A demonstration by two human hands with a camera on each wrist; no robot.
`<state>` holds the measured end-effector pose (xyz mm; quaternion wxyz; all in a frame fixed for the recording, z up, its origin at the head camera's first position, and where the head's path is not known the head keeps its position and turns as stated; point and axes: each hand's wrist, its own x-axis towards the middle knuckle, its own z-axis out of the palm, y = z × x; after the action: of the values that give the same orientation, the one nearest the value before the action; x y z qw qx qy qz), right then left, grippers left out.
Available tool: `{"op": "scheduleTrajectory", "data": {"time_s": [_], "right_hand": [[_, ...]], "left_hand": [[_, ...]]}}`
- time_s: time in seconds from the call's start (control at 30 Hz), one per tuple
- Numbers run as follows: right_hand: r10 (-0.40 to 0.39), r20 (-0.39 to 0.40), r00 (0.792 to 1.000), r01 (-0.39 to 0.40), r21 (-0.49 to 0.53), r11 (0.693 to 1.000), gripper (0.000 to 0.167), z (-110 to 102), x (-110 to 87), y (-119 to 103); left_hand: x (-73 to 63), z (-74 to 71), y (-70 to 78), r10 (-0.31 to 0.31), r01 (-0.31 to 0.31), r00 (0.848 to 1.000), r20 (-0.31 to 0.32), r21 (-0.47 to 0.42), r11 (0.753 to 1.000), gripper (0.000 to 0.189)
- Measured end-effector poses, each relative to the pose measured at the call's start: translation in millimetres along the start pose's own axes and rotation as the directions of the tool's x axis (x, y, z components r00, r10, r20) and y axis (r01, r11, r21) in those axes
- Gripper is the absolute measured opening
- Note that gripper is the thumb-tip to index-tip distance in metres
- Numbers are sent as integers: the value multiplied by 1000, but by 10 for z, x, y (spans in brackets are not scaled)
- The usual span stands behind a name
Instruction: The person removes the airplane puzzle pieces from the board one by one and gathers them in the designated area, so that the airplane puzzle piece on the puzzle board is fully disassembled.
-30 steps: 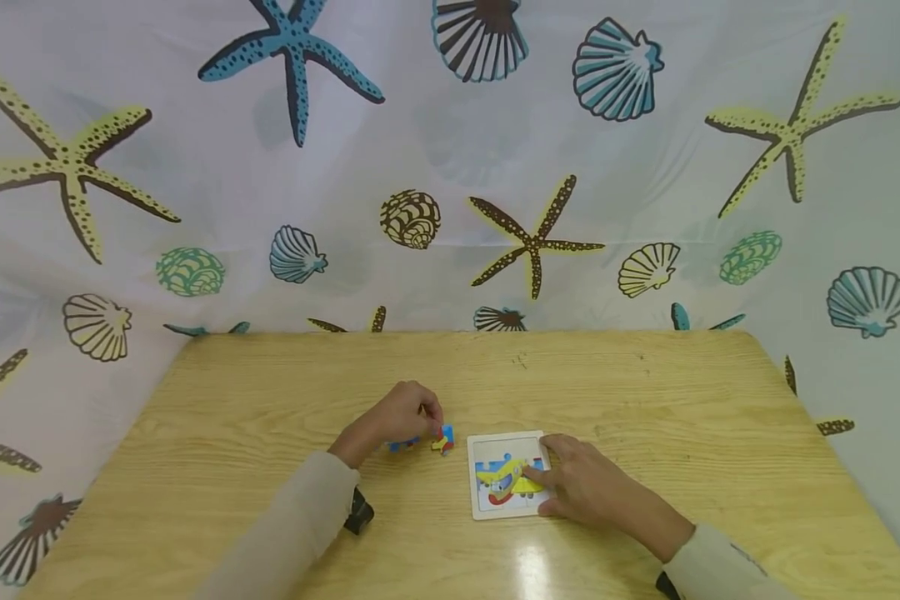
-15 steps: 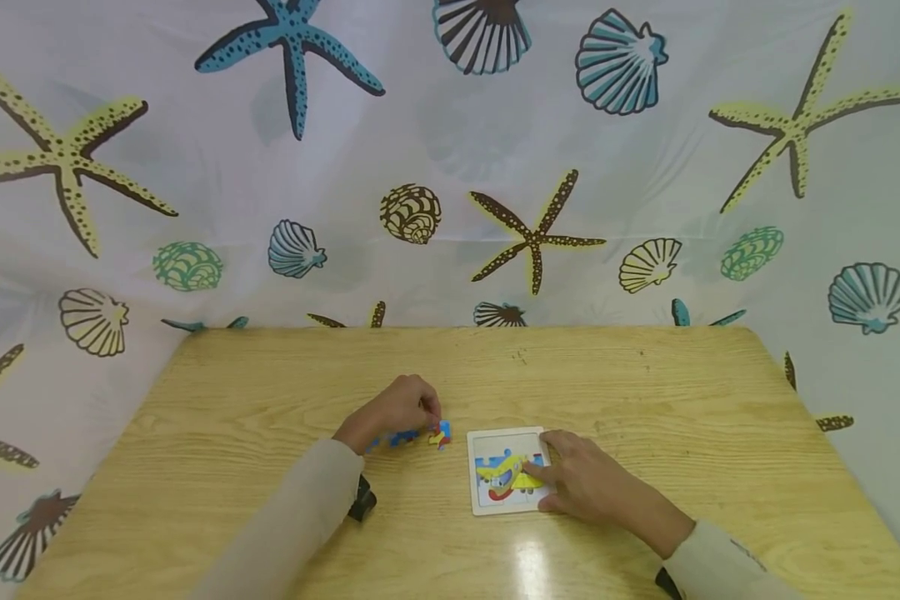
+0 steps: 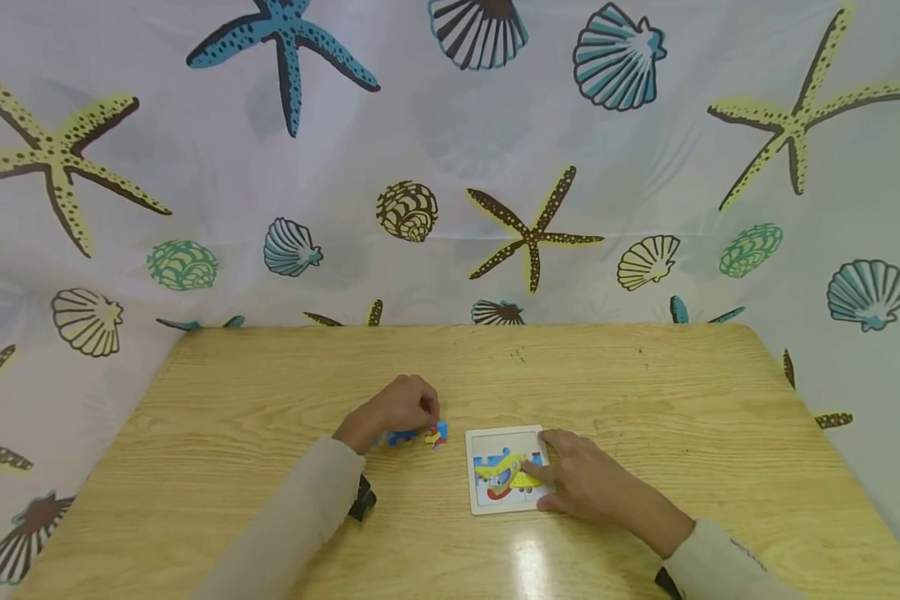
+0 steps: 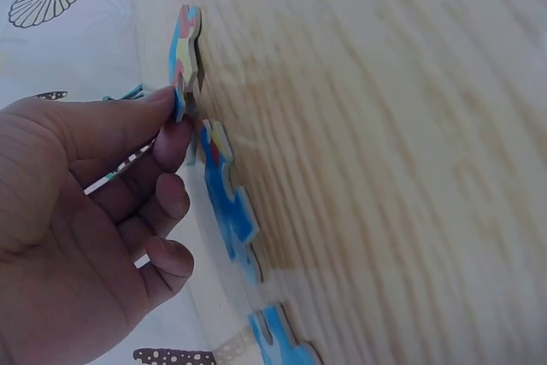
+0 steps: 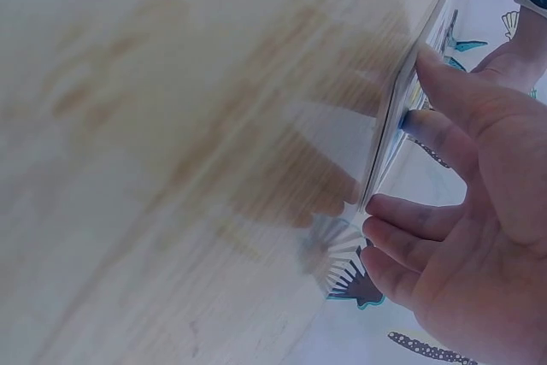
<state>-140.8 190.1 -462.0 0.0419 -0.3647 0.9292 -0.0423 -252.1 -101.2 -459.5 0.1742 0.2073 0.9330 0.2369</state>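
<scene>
Thumb and index finger of my left hand [image 3: 401, 403] pinch a blue, red and yellow jigsaw piece [image 4: 185, 57] by its edge, close over the table. Just beside it in the left wrist view lies a mostly blue jigsaw piece [image 4: 227, 207], with another blue piece [image 4: 278, 344] nearer the bottom. A square puzzle board [image 3: 469, 483] with a pale rim lies flat to the right; a yellow airplane picture fills its lower part, and its upper part shows bare backing. My right hand [image 3: 585, 482] spans the board's right side, index finger on the picture, thumb and other fingers along the rim.
The wooden table [image 3: 645, 400] reaches back to a hanging cloth [image 3: 345, 167] printed with starfish and shells. A dark wrist strap [image 3: 362, 498] shows at the left cuff.
My left hand has shifted slightly up, keeping its pinch on the jigsaw piece. My right hand and the board stay in place; the head view has tilted a little.
</scene>
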Motion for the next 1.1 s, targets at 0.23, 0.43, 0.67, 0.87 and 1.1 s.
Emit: {"op": "scheduleTrajectory", "data": {"time_s": [0.23, 0.43, 0.67, 0.87, 1.1], "right_hand": [[-1, -1, 1000, 1, 10, 1000, 51, -21, 1, -8], [-10, -8, 1000, 10, 6, 1000, 51, -28, -7, -17], [-13, -20, 1000, 13, 22, 1000, 51, -23, -13, -21], [-2, -15, 1000, 3, 42, 999, 52, -23, -16, -29], [-1, 11, 1000, 1, 20, 1000, 52, -59, -4, -41]], "left_hand": [[-22, -15, 18, 0, 0, 1000, 2, 25, 1000, 15], [-74, -42, 40, 14, -13, 1000, -18, 46, 999, 15], [-78, -25, 25, 16, -15, 1000, -17, 28, 999, 15], [-98, -22, 13, 15, -14, 999, -29, 18, 1000, 15], [-154, -54, 4, 26, -27, 998, -64, -17, 999, 13]]}}
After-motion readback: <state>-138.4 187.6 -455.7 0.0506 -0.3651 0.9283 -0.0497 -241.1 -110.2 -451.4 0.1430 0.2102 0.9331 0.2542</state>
